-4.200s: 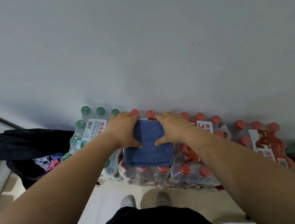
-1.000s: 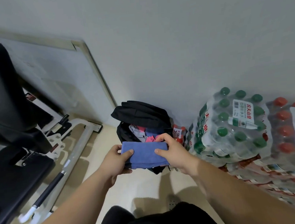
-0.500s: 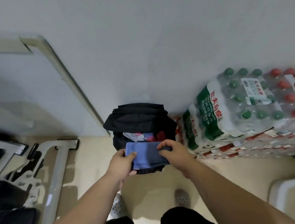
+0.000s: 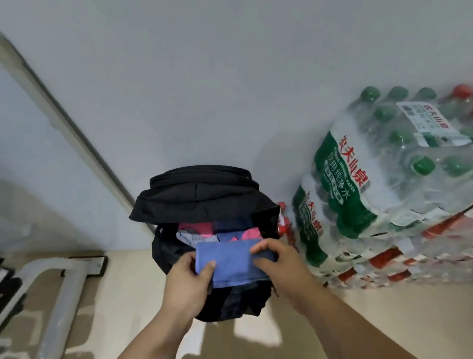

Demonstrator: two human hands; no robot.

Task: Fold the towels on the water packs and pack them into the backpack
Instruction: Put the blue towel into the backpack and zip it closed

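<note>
Left hand grip clamped on folded blue towel | right hand pinching its other end | towel over open black backpack mouth | water packs just right

One view only: a wide-angle head camera, looking forward and steeply down from standing height, so no second view shares any part of the scene. Both forearms enter from the bottom edge and meet at centre frame. The left hand and right hand sit close to the lens. Just beyond the fingertips, the open black backpack stands on the floor. To the right of the fingers, the water packs run out of frame. Above the fingers, a pale wall fills the upper half. Straight edges bow near the frame borders.
</note>
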